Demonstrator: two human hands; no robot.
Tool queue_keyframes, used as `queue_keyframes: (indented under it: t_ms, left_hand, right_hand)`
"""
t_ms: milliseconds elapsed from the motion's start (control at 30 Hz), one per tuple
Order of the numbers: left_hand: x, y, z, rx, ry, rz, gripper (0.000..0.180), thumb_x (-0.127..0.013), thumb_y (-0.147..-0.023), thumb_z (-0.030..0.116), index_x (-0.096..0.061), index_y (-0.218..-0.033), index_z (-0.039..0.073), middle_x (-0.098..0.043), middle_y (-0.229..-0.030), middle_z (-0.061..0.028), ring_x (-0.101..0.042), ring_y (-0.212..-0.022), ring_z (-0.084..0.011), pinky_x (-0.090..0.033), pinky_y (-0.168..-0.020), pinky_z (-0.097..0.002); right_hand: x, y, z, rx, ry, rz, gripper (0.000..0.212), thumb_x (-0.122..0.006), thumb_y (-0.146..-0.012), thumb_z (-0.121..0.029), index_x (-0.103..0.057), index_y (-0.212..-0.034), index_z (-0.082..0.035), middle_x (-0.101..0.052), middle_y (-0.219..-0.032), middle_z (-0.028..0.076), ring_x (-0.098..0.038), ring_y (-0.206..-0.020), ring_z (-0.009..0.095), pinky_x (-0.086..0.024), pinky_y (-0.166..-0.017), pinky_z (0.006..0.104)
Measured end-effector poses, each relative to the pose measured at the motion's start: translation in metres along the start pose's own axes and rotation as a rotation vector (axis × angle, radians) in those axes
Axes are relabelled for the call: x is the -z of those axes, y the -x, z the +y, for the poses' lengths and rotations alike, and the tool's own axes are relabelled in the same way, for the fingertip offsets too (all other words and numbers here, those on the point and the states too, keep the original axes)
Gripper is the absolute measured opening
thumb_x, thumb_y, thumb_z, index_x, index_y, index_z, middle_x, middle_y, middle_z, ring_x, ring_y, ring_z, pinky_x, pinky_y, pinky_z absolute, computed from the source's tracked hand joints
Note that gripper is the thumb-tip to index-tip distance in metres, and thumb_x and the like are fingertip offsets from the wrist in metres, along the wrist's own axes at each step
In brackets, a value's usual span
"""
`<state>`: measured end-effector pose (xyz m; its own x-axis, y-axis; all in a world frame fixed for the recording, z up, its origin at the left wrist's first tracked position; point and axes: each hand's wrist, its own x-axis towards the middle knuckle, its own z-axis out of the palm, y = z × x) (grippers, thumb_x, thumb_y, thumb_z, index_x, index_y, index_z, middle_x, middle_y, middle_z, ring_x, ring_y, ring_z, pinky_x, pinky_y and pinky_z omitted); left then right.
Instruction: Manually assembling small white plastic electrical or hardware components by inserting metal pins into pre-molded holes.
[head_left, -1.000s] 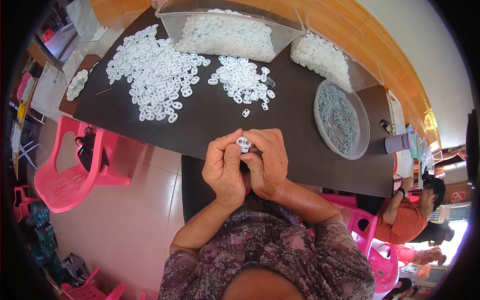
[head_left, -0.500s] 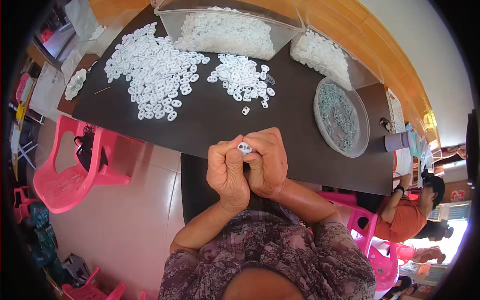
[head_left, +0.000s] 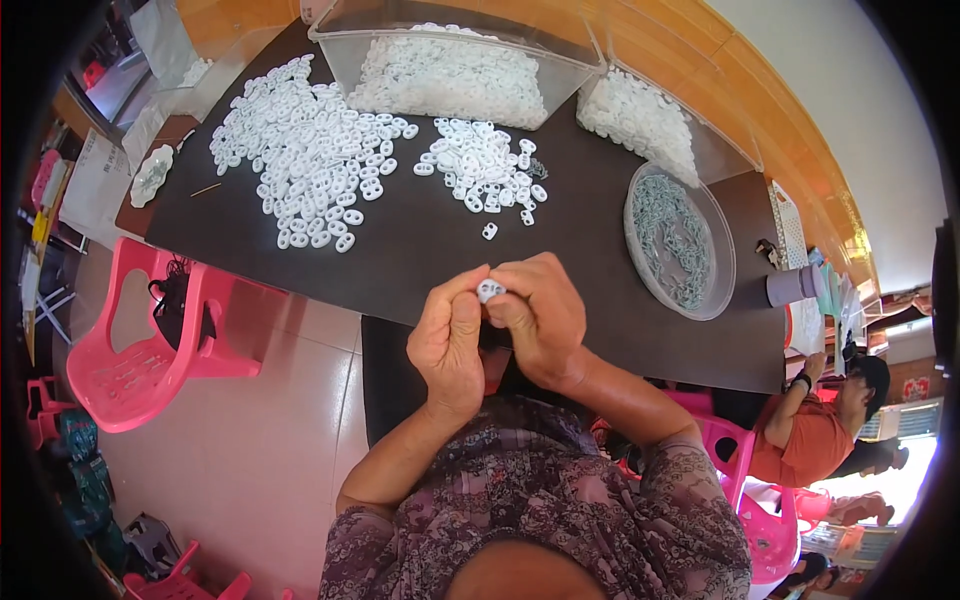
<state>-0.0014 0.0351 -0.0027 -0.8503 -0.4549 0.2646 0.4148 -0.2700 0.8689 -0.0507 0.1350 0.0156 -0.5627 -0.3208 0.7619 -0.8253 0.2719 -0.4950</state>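
My left hand (head_left: 446,345) and my right hand (head_left: 545,318) meet in front of the table's near edge. Between their fingertips they pinch a small white plastic two-hole piece (head_left: 489,291), its holed face showing and its ends covered by my fingers. A larger pile of white oval two-hole pieces (head_left: 318,150) lies on the dark table (head_left: 420,265) to the left. Beyond my hands sits a smaller pile of white two-hole pieces (head_left: 475,165), with one loose two-hole piece (head_left: 490,231) at its near side.
Two clear plastic bins (head_left: 570,72) full of white pieces line the back. To the right stand a round tray (head_left: 722,275) of grey-green small parts and a greyish cup (head_left: 790,287). Pink chairs (head_left: 140,385) are at the left. A person in orange (head_left: 810,432) sits at the right.
My wrists have drawn apart and my right hand has tilted outward. The white piece stays pinched in nearly the same place, slightly more covered by my fingers.
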Motion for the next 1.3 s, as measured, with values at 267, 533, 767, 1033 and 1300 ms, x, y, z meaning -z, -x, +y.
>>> queue_keyframes:
  t_ms: [267, 533, 767, 1033, 1300]
  left_hand:
    - [0.013, -0.056, -0.012, -0.241, -0.695, -0.171, 0.016, -0.062, -0.078, 0.001, -0.063, -0.093, 0.004, -0.056, -0.076, -0.008, -0.057, -0.068, -0.0181, -0.045, -0.059, -0.031]
    - [-0.011, -0.08, -0.036, -0.487, -1.335, -0.466, 0.013, -0.07, -0.07, 0.009, -0.059, -0.075, 0.003, -0.053, -0.075, -0.0097, -0.056, -0.074, -0.0265, -0.047, -0.061, -0.0373]
    - [-0.017, -0.083, -0.04, -0.607, -1.508, -0.574, 0.009, -0.059, -0.066, 0.003, -0.055, -0.073, -0.001, -0.052, -0.075, -0.0141, -0.055, -0.07, -0.0266, -0.05, -0.058, -0.033]
    - [-0.001, -0.079, -0.03, -0.578, -1.211, -0.471, 0.01, -0.06, -0.069, -0.002, -0.054, -0.076, 0.002, -0.051, -0.073, -0.0117, -0.054, -0.067, -0.0276, -0.046, -0.055, -0.0366]
    - [0.009, -0.057, -0.015, -0.234, -0.706, -0.383, 0.006, -0.063, -0.08, 0.001, -0.058, -0.083, -0.001, -0.054, -0.07, -0.0074, -0.051, -0.06, -0.0153, -0.041, -0.055, -0.0264]
  right_hand:
    - [0.054, -0.088, 0.041, 0.071, 0.382, 0.089, 0.011, -0.062, -0.079, 0.002, -0.064, -0.09, 0.0, -0.062, -0.082, 0.01, -0.057, -0.071, 0.015, -0.045, -0.065, 0.025]
    - [0.05, -0.211, 0.095, 0.317, 0.507, 0.239, 0.007, -0.062, -0.073, -0.009, -0.062, -0.078, -0.004, -0.06, -0.072, 0.017, -0.059, -0.073, 0.036, -0.045, -0.066, 0.0431]
    - [0.031, -0.236, 0.154, 0.167, 0.76, -0.027, 0.012, -0.065, -0.07, -0.012, -0.063, -0.071, 0.0, -0.059, -0.067, 0.02, -0.058, -0.063, 0.04, -0.045, -0.057, 0.0447]
    - [0.052, -0.196, 0.112, 0.343, 0.611, -0.023, 0.01, -0.061, -0.075, -0.006, -0.064, -0.085, -0.005, -0.062, -0.078, 0.013, -0.058, -0.077, 0.032, -0.046, -0.068, 0.0395]
    - [0.055, -0.065, 0.151, -0.184, 0.377, -0.393, 0.017, -0.066, -0.07, -0.002, -0.068, -0.084, -0.01, -0.061, -0.076, 0.007, -0.058, -0.076, 0.025, -0.046, -0.068, 0.034]
